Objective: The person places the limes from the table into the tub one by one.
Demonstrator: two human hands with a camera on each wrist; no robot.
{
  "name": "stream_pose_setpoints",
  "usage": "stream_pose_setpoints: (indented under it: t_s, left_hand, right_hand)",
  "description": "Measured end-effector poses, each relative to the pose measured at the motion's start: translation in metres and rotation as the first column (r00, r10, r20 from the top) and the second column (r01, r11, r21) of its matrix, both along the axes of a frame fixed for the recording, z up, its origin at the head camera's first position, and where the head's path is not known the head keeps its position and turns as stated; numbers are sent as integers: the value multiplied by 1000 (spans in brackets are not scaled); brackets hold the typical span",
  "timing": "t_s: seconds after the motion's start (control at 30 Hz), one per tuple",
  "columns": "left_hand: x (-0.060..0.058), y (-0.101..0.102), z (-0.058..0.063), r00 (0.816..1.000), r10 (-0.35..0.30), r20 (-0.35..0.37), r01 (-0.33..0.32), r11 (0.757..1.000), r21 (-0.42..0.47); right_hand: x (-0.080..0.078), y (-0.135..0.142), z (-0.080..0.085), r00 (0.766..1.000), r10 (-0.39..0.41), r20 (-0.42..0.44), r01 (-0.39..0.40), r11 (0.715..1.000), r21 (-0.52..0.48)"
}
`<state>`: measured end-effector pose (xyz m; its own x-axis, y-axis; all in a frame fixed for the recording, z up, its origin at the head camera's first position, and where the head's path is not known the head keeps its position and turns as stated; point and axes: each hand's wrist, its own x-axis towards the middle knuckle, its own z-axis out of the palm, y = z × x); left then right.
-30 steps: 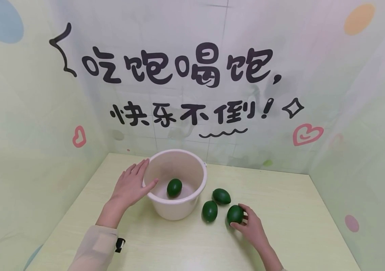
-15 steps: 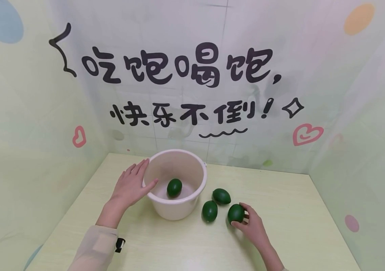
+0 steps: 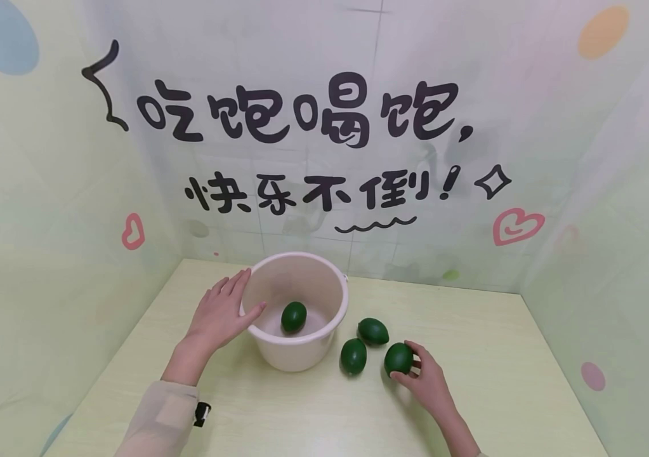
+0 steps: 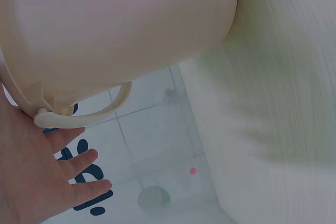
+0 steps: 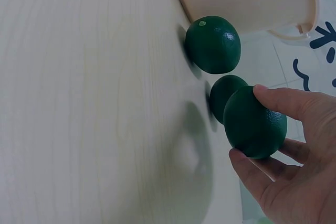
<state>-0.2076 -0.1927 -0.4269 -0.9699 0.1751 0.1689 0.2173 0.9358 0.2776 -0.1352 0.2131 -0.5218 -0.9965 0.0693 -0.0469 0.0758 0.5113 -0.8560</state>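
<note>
A pale pink bucket (image 3: pixel 292 355) stands on the table, with one dark green lime (image 3: pixel 294 317) lying inside it. My left hand (image 3: pixel 222 314) rests on the bucket's left rim, thumb over the inside and fingers extended along the outside. The left wrist view shows those fingers spread near the handle (image 4: pixel 100 116). My right hand (image 3: pixel 426 381) holds another lime (image 5: pixel 254 124) between thumb and fingertips, just above the tabletop, its shadow apart from it. Two more limes, one nearer (image 3: pixel 353 357) and one farther back (image 3: pixel 373 331), lie on the table between the bucket and my right hand.
The light wood table (image 3: pixel 301 419) is bounded by printed fabric walls at the back (image 3: pixel 313 51), left and right. The back wall carries large black characters and stands close behind the bucket. A black buckle (image 3: pixel 202 414) hangs beside the left sleeve.
My right hand and the lime it holds have shifted very slightly right and up in the head view. The left hand, the bucket and the other limes stay put.
</note>
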Motion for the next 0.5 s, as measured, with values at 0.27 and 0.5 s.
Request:
stream_pose_setpoints:
  t_s: [0.27,0.5]
  left_hand:
    - [1,0,0,1000,-1,1,1,1000,4]
    - [0,0,0,1000,-1,0,1,1000,3]
  right_hand:
    - [0,2,0,1000,-1,-3,0,1000,-16]
    - [-1,4,1,1000,-1,-10,1,1000,-18]
